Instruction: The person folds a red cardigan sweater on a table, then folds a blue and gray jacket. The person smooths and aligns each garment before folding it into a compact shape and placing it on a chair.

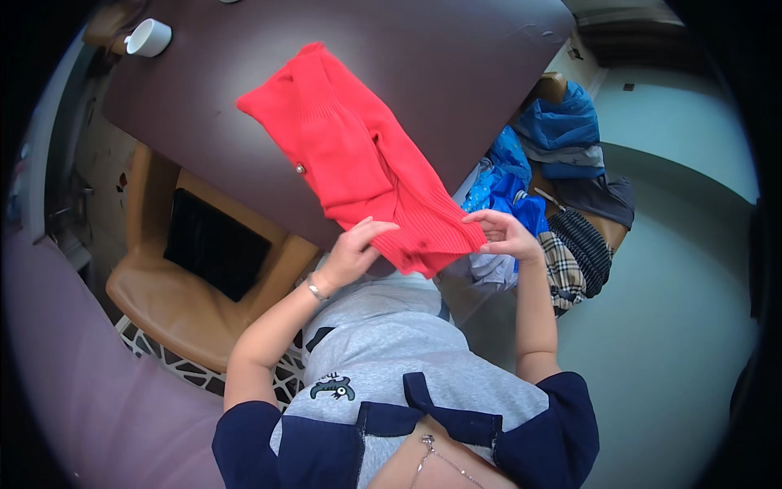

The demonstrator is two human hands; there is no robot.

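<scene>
I have the red knit sweater [346, 155] folded lengthwise on the dark brown tabletop [440, 49], its far end well in from the edges and its near end hanging past the corner closest to me, which it covers. The red is bright and even; the body is a fine, smooth knit, while the near end widens into a band of raised ribs. One round, shiny button [300, 169] sits by its left side. A darker spot shows on the ribbing; I can't tell whether it is shadow or a mark.

The right hand [513, 239] grips the ribbed band's right edge between thumb and fingers. The left hand [349, 254] lays its fingers over the band's left side; its thumb is hidden, so I can't tell whether it pinches the cloth.

I see a glossy white mug [149, 37] near the tabletop's left edge. Beyond the right edge, a tan chair [623, 234] carries heaped clothes, among them a blue garment [562, 118] and a plaid one [564, 267]. The wearer's grey shirt [391, 326] bears a dark cartoon animal with small lettering.
</scene>
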